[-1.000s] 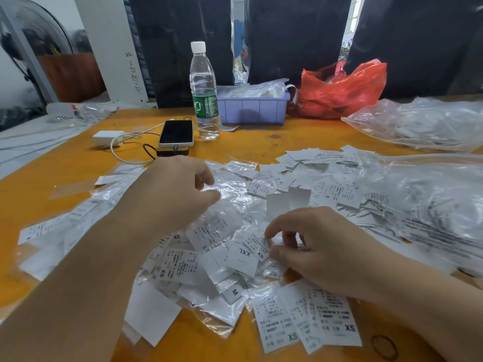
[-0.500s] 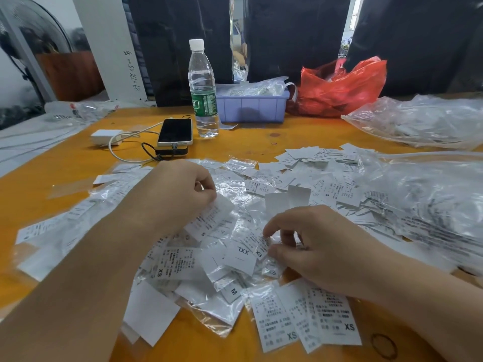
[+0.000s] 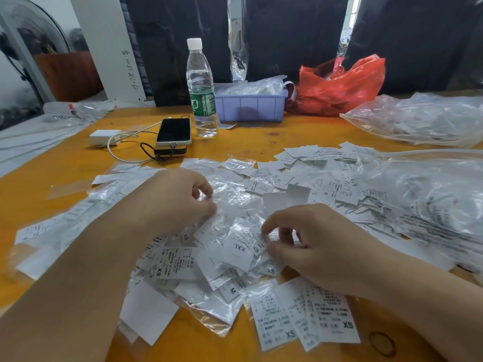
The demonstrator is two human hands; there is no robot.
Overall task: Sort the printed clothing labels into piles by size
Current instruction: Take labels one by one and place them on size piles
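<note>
Orange bench [image 3: 65,163], item: loose heap of printed clothing labels [image 3: 209,257] in clear sleeves, sizes mixed. My right hand [image 3: 313,246], grip closed, pinches an XS label [image 3: 257,248] at its near-right end; its long axis runs away from me to the left. XXL label [image 3: 236,253] lies just left, touching it. My left hand [image 3: 175,202], fingers curled, pinches a sleeved label higher in the heap. Sorted XS pile [image 3: 313,320] sits nearest me, closer to my right hand.

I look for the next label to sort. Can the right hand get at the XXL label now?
Probably yes: the XXL label lies on top of the heap, uncovered, just beside the right hand, whose fingers already pinch a neighbouring label.
</note>
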